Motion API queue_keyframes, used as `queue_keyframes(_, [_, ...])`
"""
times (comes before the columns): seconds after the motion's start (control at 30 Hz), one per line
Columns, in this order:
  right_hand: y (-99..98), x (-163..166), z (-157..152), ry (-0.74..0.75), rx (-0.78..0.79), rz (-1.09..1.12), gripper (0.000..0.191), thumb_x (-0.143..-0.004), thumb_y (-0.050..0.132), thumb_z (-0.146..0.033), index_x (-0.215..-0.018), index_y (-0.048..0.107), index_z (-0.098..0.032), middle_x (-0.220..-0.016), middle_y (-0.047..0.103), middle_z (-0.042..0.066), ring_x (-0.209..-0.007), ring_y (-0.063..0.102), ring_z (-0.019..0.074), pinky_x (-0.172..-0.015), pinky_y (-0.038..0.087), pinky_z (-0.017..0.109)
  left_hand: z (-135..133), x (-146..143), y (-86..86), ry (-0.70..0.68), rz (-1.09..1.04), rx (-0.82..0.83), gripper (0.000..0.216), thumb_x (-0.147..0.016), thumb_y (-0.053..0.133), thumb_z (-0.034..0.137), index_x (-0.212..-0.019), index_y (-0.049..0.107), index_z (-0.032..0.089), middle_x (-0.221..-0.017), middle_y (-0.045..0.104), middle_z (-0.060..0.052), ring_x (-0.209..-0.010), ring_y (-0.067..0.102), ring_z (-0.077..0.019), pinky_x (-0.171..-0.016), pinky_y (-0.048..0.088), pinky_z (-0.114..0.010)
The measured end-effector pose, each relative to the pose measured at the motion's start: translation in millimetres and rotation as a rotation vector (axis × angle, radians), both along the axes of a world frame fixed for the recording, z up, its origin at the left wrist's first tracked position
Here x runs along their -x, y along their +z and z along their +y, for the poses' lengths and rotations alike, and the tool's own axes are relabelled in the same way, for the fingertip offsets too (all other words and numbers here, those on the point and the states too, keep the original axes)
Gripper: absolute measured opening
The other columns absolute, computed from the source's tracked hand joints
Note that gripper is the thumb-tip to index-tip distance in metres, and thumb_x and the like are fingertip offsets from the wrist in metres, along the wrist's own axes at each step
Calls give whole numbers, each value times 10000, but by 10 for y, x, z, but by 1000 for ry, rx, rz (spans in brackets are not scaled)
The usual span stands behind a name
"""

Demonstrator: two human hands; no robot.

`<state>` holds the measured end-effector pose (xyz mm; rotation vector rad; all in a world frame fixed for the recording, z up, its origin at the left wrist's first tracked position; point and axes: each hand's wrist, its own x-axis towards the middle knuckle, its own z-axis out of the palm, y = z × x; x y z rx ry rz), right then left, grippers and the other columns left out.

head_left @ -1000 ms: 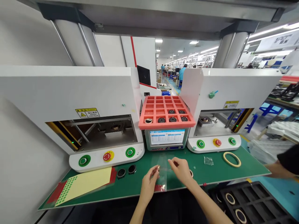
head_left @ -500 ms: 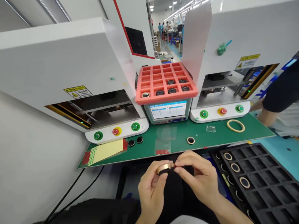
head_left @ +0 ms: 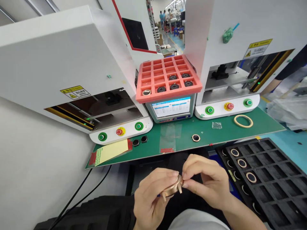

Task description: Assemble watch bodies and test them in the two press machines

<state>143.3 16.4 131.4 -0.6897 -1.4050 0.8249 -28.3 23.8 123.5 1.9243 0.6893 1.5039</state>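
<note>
A rose-gold watch case point(head_left: 171, 191) with lugs is gripped in my left hand point(head_left: 151, 191), fingers over the top and thumb beneath. It is tilted, one lug pointing down toward my lap. At its right rim the thumb and fingertips of my right hand point(head_left: 208, 179) are pinched together, touching the case edge. Whatever lies between those fingertips is hidden. Beyond my hands, on the green bench mat point(head_left: 148, 156), lies a rose-gold watch point(head_left: 196, 138). Two dark watch cases point(head_left: 136, 142) rest farther left.
Two white press machines stand left and right, with green and red buttons point(head_left: 119, 131). Between them a pink foam tray point(head_left: 168, 94) of round black parts sits on a monitor point(head_left: 171, 108). A black tray point(head_left: 271, 182) with watches lies right. A tape roll point(head_left: 243, 121) rests on the mat.
The watch case has been turned, so its lugs now point down and toward me. My left fingers have shifted over its top. A red bit at my right fingertips no longer shows. The press plates have moved.
</note>
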Motion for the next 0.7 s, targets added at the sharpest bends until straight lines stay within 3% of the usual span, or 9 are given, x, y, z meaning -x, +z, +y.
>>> queue_keyframes(0.13, [-2,-79,48,171,35,20,48,-843,727,-170,-838,679,-169,-749,644,34,-696,599,135,-647,505,260,9,2,-19,-97,-22,5,242,-956,551,230,-1160,671,181,-934,720,-80,-851,688,-196,-699,570,-300])
queue_keyframes(0.23, [-9,-88,55,201,16,50,57,-845,726,-164,-821,674,-157,-747,648,34,-702,595,125,-659,501,249,21,-6,-36,-158,-50,4,256,-959,548,213,-1184,658,157,-981,712,-85,-876,679,-188,-717,565,-294])
queue_keyframes(0.37, [-42,-48,31,133,-20,100,49,-833,733,-149,-831,687,-165,-746,662,36,-682,605,130,-634,506,256,39,-35,-40,-159,-73,-14,263,-943,569,180,-1191,656,168,-1008,715,-85,-887,683,-200,-725,575,-314])
queue_keyframes(0.5, [-56,-6,28,13,-114,72,161,-835,731,-135,-989,699,-166,-765,684,46,-678,627,139,-623,518,272,62,-46,-32,-156,-75,-10,272,-932,583,157,-1195,654,170,-998,716,-73,-903,682,-193,-733,578,-303])
queue_keyframes(0.6, [-43,10,42,-72,-248,13,89,-847,714,-119,-933,705,-136,-722,685,54,-637,632,133,-583,503,266,81,-30,-41,-161,-78,-26,262,-938,575,170,-1187,658,169,-1004,714,-79,-902,687,-202,-729,583,-315])
queue_keyframes(0.7, [-41,10,53,-82,-256,18,36,-857,717,-164,-870,698,-136,-688,686,51,-607,632,132,-567,502,272,92,-9,-59,-188,-77,-34,257,-950,556,190,-1185,659,164,-1011,711,-90,-884,692,-208,-727,584,-334])
